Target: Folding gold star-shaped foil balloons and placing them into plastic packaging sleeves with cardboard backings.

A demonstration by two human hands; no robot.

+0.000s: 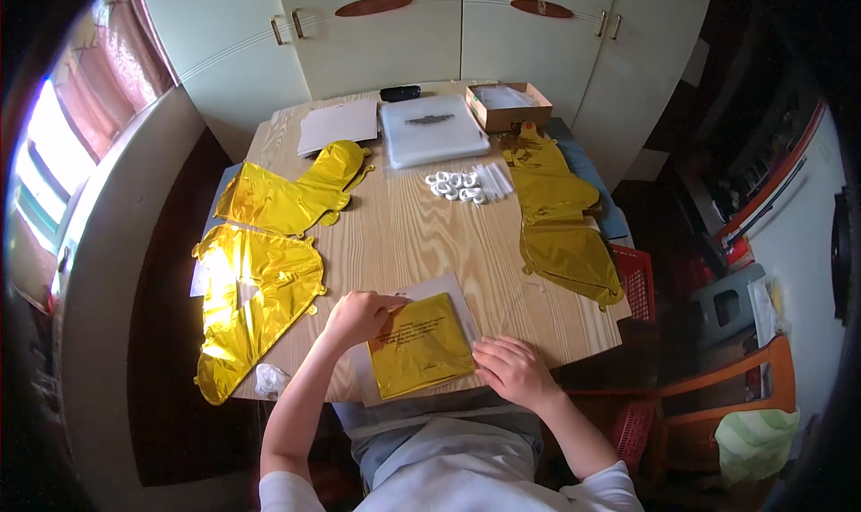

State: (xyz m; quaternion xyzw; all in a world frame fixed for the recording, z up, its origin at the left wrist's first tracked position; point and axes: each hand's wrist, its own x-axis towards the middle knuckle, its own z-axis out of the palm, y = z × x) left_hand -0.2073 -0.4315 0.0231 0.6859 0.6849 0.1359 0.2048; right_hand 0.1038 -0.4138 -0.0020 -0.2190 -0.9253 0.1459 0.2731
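While the folded gold foil balloon [420,344] lay on a white sheet [437,290] at the table's [404,234] near edge, the left hand [359,317] pinched its upper left corner with curled fingers and the right hand [511,368] pressed flat, fingers spread, on its lower right corner. Unfolded gold balloons [260,288] crowded the left edge, more [556,229] lined the right, and white rings [456,186] sat mid-table.

foil under my hands [421,345]: shiny gold, dark print
foil piles [260,279]: gold
table [404,234]: pale wood grain
rings [456,186]: white
box [508,106]: brown
crate [635,279]: red
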